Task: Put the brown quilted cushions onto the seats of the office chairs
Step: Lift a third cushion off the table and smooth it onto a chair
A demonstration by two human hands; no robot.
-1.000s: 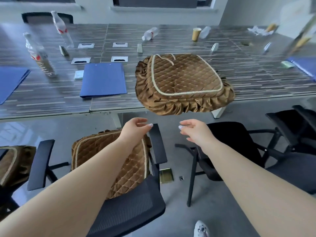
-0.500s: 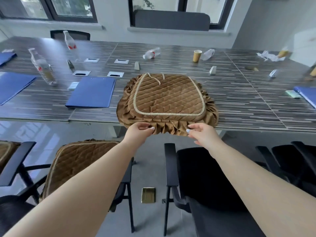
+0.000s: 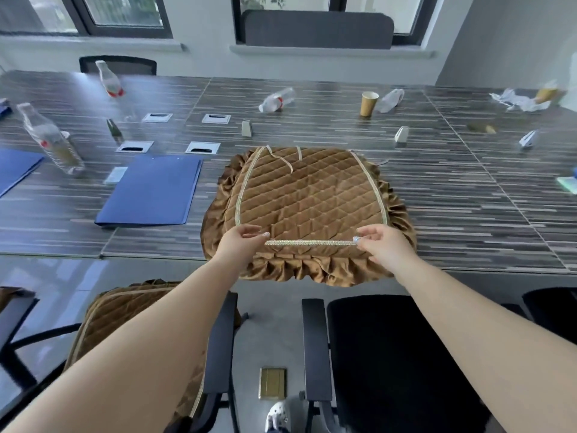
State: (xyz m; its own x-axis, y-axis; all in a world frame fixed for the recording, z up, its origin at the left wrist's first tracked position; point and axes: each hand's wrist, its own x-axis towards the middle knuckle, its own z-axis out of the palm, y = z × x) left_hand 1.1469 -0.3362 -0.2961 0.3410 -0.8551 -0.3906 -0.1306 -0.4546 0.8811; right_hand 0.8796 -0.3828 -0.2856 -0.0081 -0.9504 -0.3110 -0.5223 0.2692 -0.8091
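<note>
A brown quilted cushion with a ruffled skirt lies on the striped table, its front ruffle hanging over the near edge. My left hand pinches its front left corner and my right hand pinches its front right corner, both at the pale trim. Below on the right stands an office chair with a bare black seat. On the chair to the left a second brown cushion lies on the seat, partly hidden by my left forearm.
A blue folder lies left of the cushion. Plastic bottles, a paper cup and small stands dot the table. Black armrests flank the gap between chairs. A brass floor box sits below.
My hands went from open in the air to the cushion's front edge and now pinch its front corners. The view shifted right and closer to the table.
</note>
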